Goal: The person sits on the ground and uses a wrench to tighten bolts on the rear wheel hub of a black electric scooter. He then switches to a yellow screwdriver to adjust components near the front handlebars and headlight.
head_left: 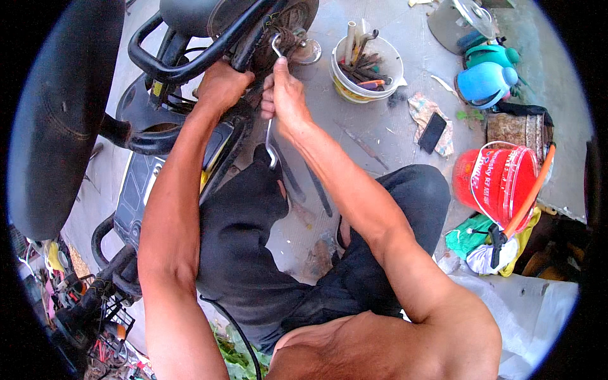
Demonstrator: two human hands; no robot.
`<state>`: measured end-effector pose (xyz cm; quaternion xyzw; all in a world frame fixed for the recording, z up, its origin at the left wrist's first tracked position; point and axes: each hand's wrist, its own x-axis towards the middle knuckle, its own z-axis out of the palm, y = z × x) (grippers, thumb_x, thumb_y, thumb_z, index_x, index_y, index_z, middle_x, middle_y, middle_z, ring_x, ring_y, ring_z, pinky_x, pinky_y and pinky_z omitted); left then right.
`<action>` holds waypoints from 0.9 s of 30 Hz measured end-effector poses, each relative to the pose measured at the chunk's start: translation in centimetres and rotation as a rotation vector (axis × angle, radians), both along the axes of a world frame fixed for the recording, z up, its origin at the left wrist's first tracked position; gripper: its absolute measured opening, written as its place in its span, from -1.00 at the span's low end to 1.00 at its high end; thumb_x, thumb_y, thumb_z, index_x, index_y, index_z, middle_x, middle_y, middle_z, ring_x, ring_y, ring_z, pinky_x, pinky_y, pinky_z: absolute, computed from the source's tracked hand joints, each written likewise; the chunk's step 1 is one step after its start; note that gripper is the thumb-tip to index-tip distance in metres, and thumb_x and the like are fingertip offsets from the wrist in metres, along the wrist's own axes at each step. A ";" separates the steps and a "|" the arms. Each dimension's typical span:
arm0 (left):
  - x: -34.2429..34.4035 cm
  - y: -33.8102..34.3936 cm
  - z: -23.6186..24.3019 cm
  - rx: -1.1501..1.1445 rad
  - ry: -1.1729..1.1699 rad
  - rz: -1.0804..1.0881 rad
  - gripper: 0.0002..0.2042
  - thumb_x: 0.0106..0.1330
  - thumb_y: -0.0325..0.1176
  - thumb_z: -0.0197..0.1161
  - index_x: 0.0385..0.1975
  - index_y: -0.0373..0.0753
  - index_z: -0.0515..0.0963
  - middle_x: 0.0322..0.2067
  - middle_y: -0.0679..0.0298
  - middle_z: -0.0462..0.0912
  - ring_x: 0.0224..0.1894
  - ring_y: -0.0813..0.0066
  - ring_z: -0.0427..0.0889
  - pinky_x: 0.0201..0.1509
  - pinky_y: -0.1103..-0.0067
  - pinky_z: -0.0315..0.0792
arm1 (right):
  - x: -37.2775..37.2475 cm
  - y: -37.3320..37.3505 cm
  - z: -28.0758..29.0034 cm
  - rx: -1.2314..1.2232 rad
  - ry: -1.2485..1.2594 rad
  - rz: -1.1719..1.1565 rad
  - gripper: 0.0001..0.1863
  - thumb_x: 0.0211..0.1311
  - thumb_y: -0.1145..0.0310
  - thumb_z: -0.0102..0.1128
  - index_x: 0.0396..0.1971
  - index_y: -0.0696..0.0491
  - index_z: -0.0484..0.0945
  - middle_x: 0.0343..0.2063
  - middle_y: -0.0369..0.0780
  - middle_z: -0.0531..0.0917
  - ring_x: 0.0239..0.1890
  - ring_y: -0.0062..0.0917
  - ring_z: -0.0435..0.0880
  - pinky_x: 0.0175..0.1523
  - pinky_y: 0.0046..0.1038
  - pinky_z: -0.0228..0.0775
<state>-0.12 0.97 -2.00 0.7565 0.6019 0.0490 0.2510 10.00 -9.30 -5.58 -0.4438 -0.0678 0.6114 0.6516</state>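
Observation:
A black electric scooter fills the left side, its greasy rear hub at the top centre. My right hand is closed around the middle of a silver wrench. The wrench's upper end reaches the hub area; its lower end hangs free below my fist. Just left of it, my left hand is closed against a black part of the scooter below the curved tube rail. Most of that hand's fingers are hidden behind the part.
A white bucket of tools stands right of the hub. Farther right are a phone on a cloth, blue and green jugs, a lidded grey pot and a red bucket. My bent legs flank the work spot.

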 end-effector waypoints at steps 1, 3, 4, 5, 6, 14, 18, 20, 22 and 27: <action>0.1 -0.1 0.1 0.022 0.011 0.004 -0.48 0.00 -0.07 0.31 -0.13 -0.38 0.61 -0.15 -0.13 0.65 0.00 0.01 0.63 0.11 0.31 0.44 | 0.0 -0.2 1.0 -0.007 0.121 0.023 -0.46 0.41 -0.21 -0.16 -0.53 -0.02 0.30 -0.75 -0.42 0.16 -0.77 -0.68 0.11 -0.69 -0.54 -0.01; 0.2 -0.2 1.0 -0.032 0.025 -0.004 -0.47 0.00 -0.07 0.31 -0.13 -0.39 0.61 -0.13 -0.15 0.64 0.01 0.00 0.62 0.12 0.31 0.44 | 0.5 -0.2 2.3 -0.038 0.300 0.049 -0.45 0.39 -0.24 -0.17 -0.52 -0.03 0.29 -0.74 -0.44 0.13 -0.75 -0.68 0.11 -0.67 -0.54 0.00; 0.4 -0.3 1.5 -0.060 0.031 -0.009 -0.47 -0.01 -0.07 0.30 -0.13 -0.39 0.61 -0.12 -0.15 0.64 0.02 0.00 0.61 0.12 0.31 0.43 | 1.2 -0.3 2.6 -0.030 0.351 0.061 -0.45 0.39 -0.25 -0.16 -0.51 -0.03 0.30 -0.74 -0.44 0.13 -0.75 -0.68 0.11 -0.67 -0.53 0.00; 0.4 -0.2 1.1 -0.041 0.019 -0.008 -0.47 -0.01 -0.07 0.30 -0.13 -0.39 0.61 -0.12 -0.16 0.64 0.02 -0.01 0.61 0.13 0.31 0.43 | 1.7 -0.5 2.9 -0.022 0.403 0.075 -0.45 0.38 -0.25 -0.16 -0.50 -0.03 0.30 -0.74 -0.44 0.13 -0.74 -0.69 0.12 -0.66 -0.53 0.01; 0.2 -0.1 0.6 -0.021 0.010 0.002 -0.48 -0.01 -0.08 0.30 -0.14 -0.39 0.61 -0.11 -0.16 0.63 0.02 -0.02 0.61 0.13 0.31 0.43 | 1.5 -1.0 3.9 -0.076 0.351 0.052 -0.46 0.39 -0.22 -0.14 -0.51 -0.02 0.31 -0.73 -0.47 0.08 -0.74 -0.72 0.05 -0.65 -0.60 -0.11; 0.0 0.4 -0.1 -0.038 0.014 -0.019 -0.47 -0.01 -0.09 0.27 -0.13 -0.41 0.60 -0.09 -0.18 0.62 0.03 -0.05 0.59 0.15 0.31 0.41 | 3.4 -1.3 -2.1 -0.037 -0.868 -0.232 -0.37 0.38 -0.19 -0.05 -0.60 0.12 0.46 -0.73 -0.29 0.43 -0.63 -0.59 0.37 -0.48 -0.44 0.26; -0.1 0.0 -0.1 -0.005 0.005 -0.021 -0.48 0.01 -0.08 0.28 -0.15 -0.42 0.61 -0.11 -0.18 0.62 0.02 -0.04 0.60 0.12 0.31 0.43 | 4.6 -0.9 -3.8 -0.010 -1.112 -0.208 -0.41 0.36 -0.14 -0.02 -0.49 0.16 0.51 -0.61 0.05 0.52 -0.51 -0.03 0.48 -0.33 -0.19 0.34; -0.1 0.0 -0.2 0.003 0.010 -0.019 -0.49 0.03 -0.08 0.28 -0.17 -0.42 0.62 -0.14 -0.16 0.64 0.00 -0.02 0.62 0.10 0.31 0.44 | 5.0 -0.4 -4.7 0.020 -1.160 -0.158 -0.43 0.35 -0.14 -0.01 -0.47 0.15 0.50 -0.59 0.06 0.54 -0.46 0.02 0.51 -0.33 -0.16 0.34; 0.0 0.0 0.2 -0.019 0.038 -0.020 -0.51 0.04 -0.08 0.29 -0.20 -0.41 0.63 -0.20 -0.12 0.67 -0.04 0.01 0.64 0.07 0.32 0.45 | 5.2 0.0 -5.0 0.061 -1.218 -0.138 -0.45 0.35 -0.13 0.00 -0.45 0.14 0.50 -0.57 0.07 0.55 -0.42 0.07 0.53 -0.33 -0.13 0.35; 0.2 -0.3 0.9 -0.088 -0.029 -0.020 -0.56 0.02 -0.08 0.30 -0.28 -0.38 0.64 -0.35 -0.03 0.70 -0.13 0.04 0.67 0.06 0.33 0.45 | 6.4 1.4 -6.1 0.198 -1.369 -0.202 -0.53 0.35 -0.07 0.02 -0.43 0.10 0.49 -0.57 0.06 0.56 -0.39 0.10 0.55 -0.36 -0.07 0.35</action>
